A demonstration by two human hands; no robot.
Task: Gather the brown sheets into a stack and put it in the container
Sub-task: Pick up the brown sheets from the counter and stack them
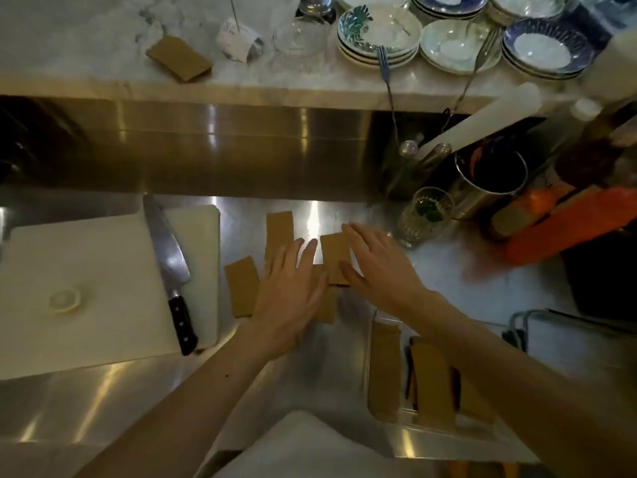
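Head view: flat brown rectangular sheets lie scattered on the steel counter [103,391]. The left hand [287,291] is spread flat, palm down, on one sheet [329,305]; another [242,286] lies just left of it, another [278,236] past its fingertips. The right hand [377,263], open, touches a sheet [335,255]. The clear container [370,360] below the right wrist holds upright sheets [431,381].

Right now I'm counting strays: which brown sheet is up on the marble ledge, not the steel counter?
The sheet at far left of the marble ledge, beside the paper roll. The other loose ones lie on the steel counter by the hands.
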